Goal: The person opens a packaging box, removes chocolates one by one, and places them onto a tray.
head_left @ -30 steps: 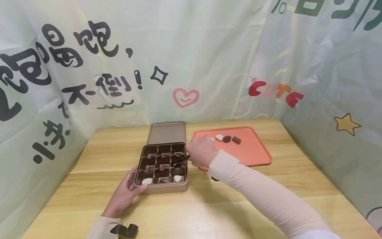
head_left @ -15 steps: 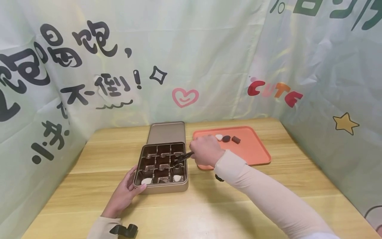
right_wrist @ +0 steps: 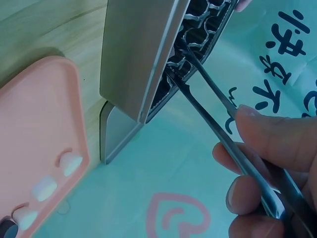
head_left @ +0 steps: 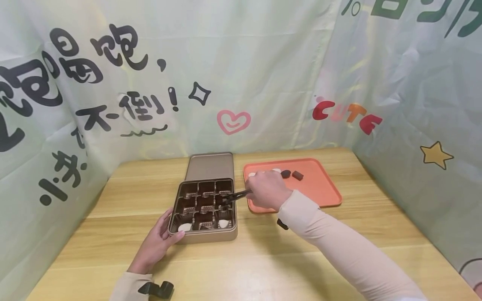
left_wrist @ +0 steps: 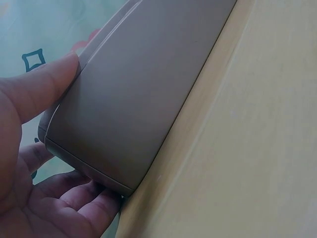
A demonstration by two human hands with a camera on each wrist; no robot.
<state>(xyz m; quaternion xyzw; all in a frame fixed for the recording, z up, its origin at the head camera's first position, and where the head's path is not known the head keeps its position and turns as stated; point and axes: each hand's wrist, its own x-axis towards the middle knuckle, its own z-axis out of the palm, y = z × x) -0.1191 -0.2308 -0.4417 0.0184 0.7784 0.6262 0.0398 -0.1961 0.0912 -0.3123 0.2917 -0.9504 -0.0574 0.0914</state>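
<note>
One hand [head_left: 268, 190] holds tongs [right_wrist: 218, 130], the other hand [head_left: 155, 243] a tin [head_left: 208, 238].

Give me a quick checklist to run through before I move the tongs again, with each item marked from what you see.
1. Box steadied: ok, the left hand grips its near left corner.
2. Tongs secure: ok, held in the right hand.
3. Lid out of the way: ok, it lies behind the box.
4. Tongs free of any piece: cannot tell; their tips are apart, but the dark compartment obscures what is between them.
5. Tray emptied: not ok; white pieces, a dark oval and a brown block lie on it.
</note>
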